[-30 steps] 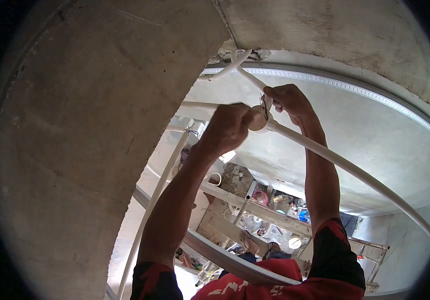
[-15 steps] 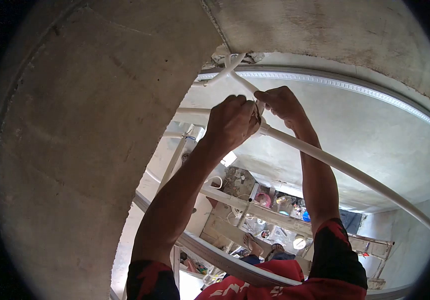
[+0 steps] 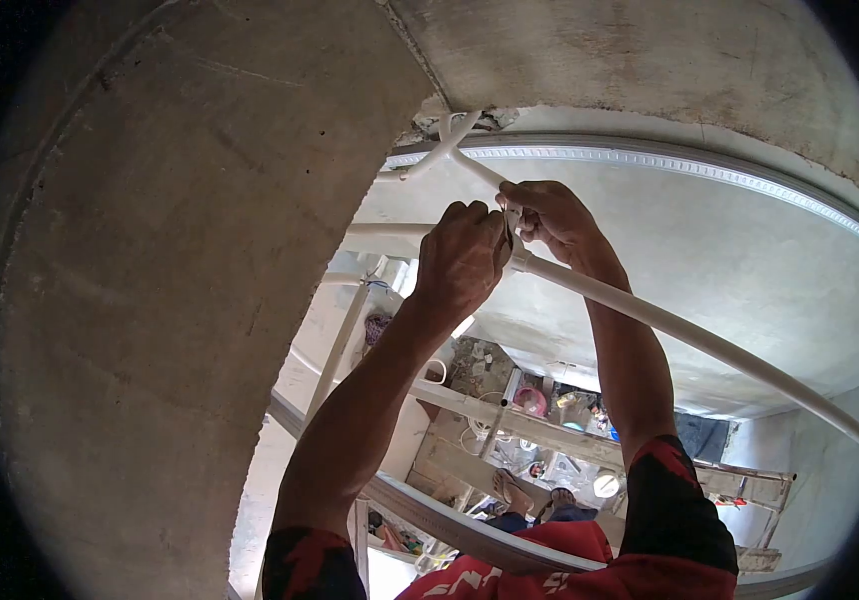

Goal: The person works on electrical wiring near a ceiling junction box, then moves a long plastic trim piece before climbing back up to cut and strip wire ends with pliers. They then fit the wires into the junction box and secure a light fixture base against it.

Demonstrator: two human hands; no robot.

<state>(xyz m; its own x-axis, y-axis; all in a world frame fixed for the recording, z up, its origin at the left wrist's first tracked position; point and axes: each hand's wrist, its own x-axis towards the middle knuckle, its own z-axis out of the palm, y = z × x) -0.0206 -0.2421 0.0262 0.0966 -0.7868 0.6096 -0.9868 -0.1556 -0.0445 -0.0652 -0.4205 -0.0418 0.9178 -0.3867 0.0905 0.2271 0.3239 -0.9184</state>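
Observation:
Overhead, both hands meet at a joint where several white plastic pipes come together. My left hand point(image 3: 462, 258) is closed, its back towards me, so what its fingers grip is hidden. Close beside it, my right hand point(image 3: 558, 225) pinches at a small pale piece near the end of the short upper pipe point(image 3: 477, 170). A thin dark edge shows between the hands, too small to name. From the joint a long white pipe point(image 3: 690, 335) runs down to the right. Another white pipe point(image 3: 387, 231) leads left from behind my left hand.
A concrete slab point(image 3: 180, 250) fills the left side, and a perforated metal channel point(image 3: 640, 153) follows the far wall. Below are a metal rail point(image 3: 430, 515), wooden scaffold planks point(image 3: 550, 432), a pink bucket point(image 3: 530, 402) and scattered tools. My feet point(image 3: 513, 490) stand on a plank.
Both hands have shifted slightly left and down in view, staying together at the joint. My right hand's fingers have turned a little and curled closer to the left hand.

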